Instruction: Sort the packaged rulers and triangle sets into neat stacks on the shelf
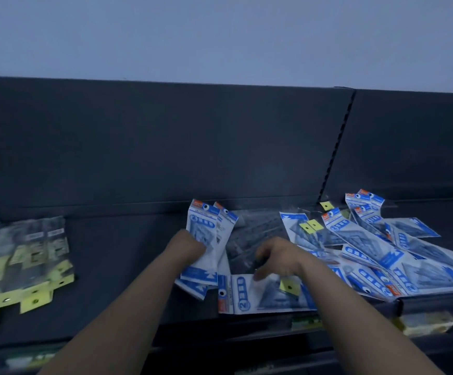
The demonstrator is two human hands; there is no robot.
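Note:
My left hand [190, 246] grips a small bundle of blue-and-white triangle-set packets [206, 234], held upright above the dark shelf [117, 266]. My right hand [276, 257] hovers with curled fingers over a clear packet [252, 234] and touches the top edge of a blue packet lying flat [263, 296]. A loose heap of blue packets [387, 247] spreads to the right. At the far left lies a stack of clear ruler packets with yellow tabs [22, 261].
The shelf's dark back panel [166, 144] rises behind everything, with a slotted upright [339, 147] right of centre. Yellow-green price labels [423, 323] run along the front edge. A lower shelf shows beneath.

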